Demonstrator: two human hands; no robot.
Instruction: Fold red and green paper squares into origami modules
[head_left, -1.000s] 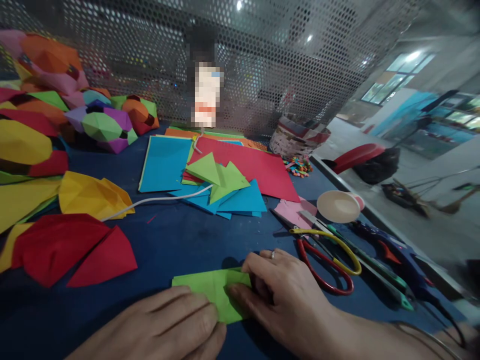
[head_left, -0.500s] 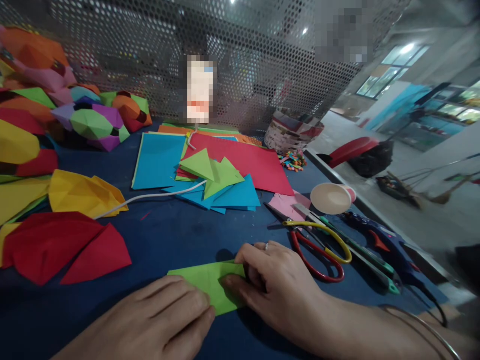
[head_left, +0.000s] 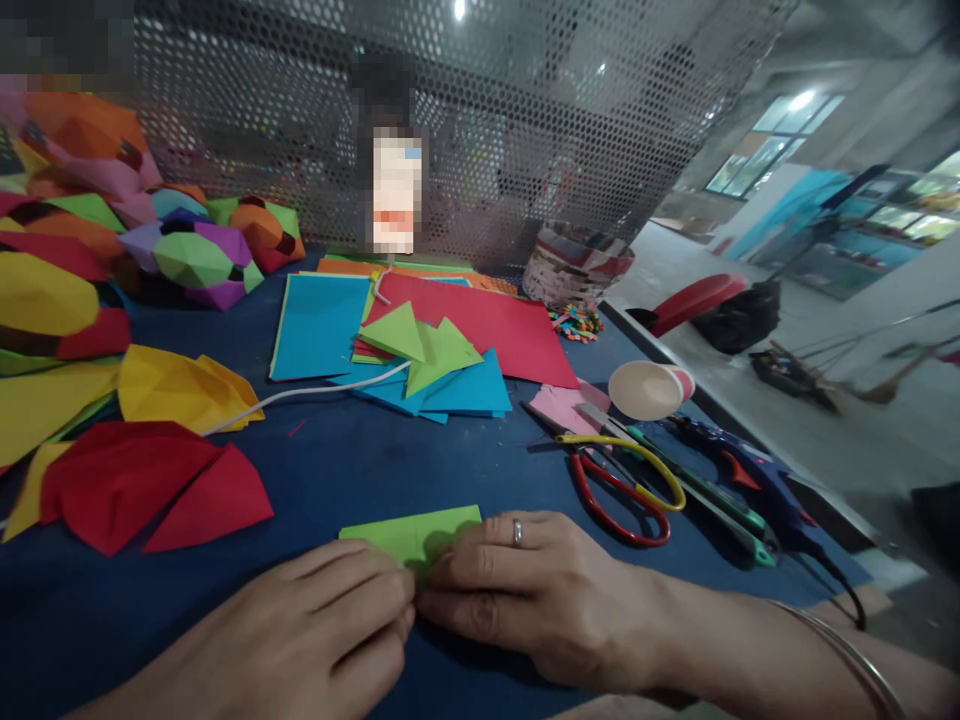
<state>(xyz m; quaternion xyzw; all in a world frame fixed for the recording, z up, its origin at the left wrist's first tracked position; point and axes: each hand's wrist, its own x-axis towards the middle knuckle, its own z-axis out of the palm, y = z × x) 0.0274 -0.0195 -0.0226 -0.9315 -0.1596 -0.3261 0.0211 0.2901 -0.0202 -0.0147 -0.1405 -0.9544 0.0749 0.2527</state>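
Note:
A folded piece of green paper [head_left: 409, 530] lies on the dark blue table [head_left: 420, 460] near its front edge. My left hand [head_left: 315, 630] lies over the paper's near left part, fingers together and pressing down. My right hand [head_left: 525, 590], with a ring on one finger, covers the paper's right part, its fingers flat and close together on the fold. The fingertips of both hands meet at the paper's near edge. Most of the paper is hidden under the hands.
Red-and-yellow scissors [head_left: 622, 480], a blue glue gun [head_left: 750, 480] and a paper cup [head_left: 649, 388] lie to the right. Sheets of blue, red and green paper [head_left: 435, 340] lie behind, folded coloured paper shapes [head_left: 112, 300] pile at left. A perforated metal screen [head_left: 525, 120] backs the table.
My right hand has swung leftward over the green paper and now lies flat on it. My left hand has slid right until the fingertips meet. More of the paper is covered.

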